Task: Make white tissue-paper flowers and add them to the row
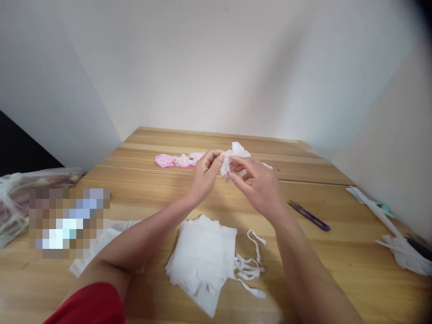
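Observation:
A crumpled white tissue flower (239, 152) is held up over the middle of the wooden table. My left hand (206, 173) pinches its left side between thumb and fingers. From the right, my right hand (258, 182) has thumb and forefinger bent around its other side, with fingers closed in on the thin layers. Below my hands lies a stack of white tissue sheets (205, 252). Thin white strips (248, 267) are curled at the stack's right edge. Pink and white flowers (165, 160) rest behind my left hand.
Purple thread snips (310, 216) lie to the right on the wooden table (320, 252). White strips and crumpled plastic (405, 254) sit at the far right edge. Another white sheet (97, 249) is partly under my left forearm. A clear plastic bag (20, 202) is at the left.

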Motion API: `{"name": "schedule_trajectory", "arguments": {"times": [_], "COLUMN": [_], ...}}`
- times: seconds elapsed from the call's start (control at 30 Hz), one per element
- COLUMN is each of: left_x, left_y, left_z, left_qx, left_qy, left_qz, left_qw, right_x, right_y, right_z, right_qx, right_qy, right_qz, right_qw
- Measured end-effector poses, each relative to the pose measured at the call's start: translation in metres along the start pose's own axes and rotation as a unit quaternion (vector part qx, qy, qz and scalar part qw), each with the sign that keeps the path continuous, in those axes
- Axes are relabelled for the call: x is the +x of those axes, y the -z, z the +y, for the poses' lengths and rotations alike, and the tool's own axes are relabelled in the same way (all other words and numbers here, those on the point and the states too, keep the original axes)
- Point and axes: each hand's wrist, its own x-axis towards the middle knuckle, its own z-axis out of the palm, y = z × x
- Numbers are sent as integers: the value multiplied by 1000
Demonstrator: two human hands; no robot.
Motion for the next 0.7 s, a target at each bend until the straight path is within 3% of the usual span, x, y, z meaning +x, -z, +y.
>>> {"name": "schedule_trajectory", "arguments": {"times": [0.33, 0.5, 0.7], "left_x": [2, 3, 3], "left_y": [-6, -5, -5], "left_z": [-1, -2, -1], "left_qx": [-47, -33, -28], "left_qy": [-10, 2, 2], "left_qz": [-20, 3, 15], "left_qw": [999, 999, 999], "right_x": [0, 1, 1], "right_y": [-4, -1, -3], "right_z": [12, 13, 8], "right_qx": [-7, 1, 20], "right_qy": [3, -12, -27], "right_qz": [40, 55, 33], "right_qw": [999, 998, 999]}}
